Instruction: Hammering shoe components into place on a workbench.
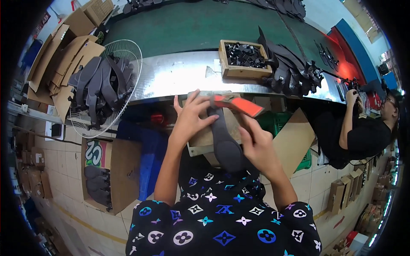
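Observation:
A dark grey, sole-shaped piece (227,147) slants over a worn, pale work block (200,138) in front of me. My left hand (192,114) holds its narrow far end, with the thumb and fingers closing on it and some fingers spread. My right hand (258,143) is curled at the right of the piece, its fingertips against an orange-red, bar-like tool (241,105). The tool lies across the far end of the piece, close to my left fingertips. Its exact kind is hard to make out, and part of my right grip is hidden.
On the metal-edged bench (171,74) stand a wooden box (243,73) of small black parts and a pile of dark grey pieces (294,72). A wire basket (139,70) holds similar pieces at left. A cardboard box (126,170) stands below. Another person (363,128) sits at right.

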A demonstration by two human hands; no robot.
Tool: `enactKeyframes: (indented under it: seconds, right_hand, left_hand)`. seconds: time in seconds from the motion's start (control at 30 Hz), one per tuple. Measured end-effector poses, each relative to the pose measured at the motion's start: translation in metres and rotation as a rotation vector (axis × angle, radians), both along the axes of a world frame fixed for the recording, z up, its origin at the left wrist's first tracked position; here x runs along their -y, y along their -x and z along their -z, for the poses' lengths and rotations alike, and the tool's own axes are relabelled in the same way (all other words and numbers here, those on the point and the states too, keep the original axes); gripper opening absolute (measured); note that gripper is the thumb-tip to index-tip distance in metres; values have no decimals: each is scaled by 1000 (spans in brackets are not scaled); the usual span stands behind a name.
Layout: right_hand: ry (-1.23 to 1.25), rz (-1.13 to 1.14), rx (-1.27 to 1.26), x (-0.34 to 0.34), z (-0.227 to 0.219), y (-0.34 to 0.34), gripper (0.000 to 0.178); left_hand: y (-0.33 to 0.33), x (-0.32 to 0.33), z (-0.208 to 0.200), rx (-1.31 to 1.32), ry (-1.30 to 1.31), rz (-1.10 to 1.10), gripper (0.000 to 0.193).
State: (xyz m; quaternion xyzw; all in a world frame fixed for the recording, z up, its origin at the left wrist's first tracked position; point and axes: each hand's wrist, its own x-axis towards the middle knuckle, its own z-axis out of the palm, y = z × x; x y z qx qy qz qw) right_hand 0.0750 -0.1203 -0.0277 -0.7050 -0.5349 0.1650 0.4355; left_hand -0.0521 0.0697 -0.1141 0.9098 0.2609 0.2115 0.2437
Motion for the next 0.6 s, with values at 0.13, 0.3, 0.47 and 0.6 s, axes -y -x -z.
enactKeyframes:
  seconds: [0.13,0.3,0.47,0.6]
  right_hand:
    - [-190,40,123,-3,-12,-20,39]
    - [-204,18,233,-26,18,-45,40]
    - [-7,-260,583,-30,37,-48,37]
    - [-205,-496,-449,-8,37,-12,42]
  left_hand:
    - [2,2,-1,162,32,140,31]
    - [23,53,-58,375,631,488,20]
    - [45,94,-94,291,1086,433,23]
    - [47,96,-96,180,1401,438,27]
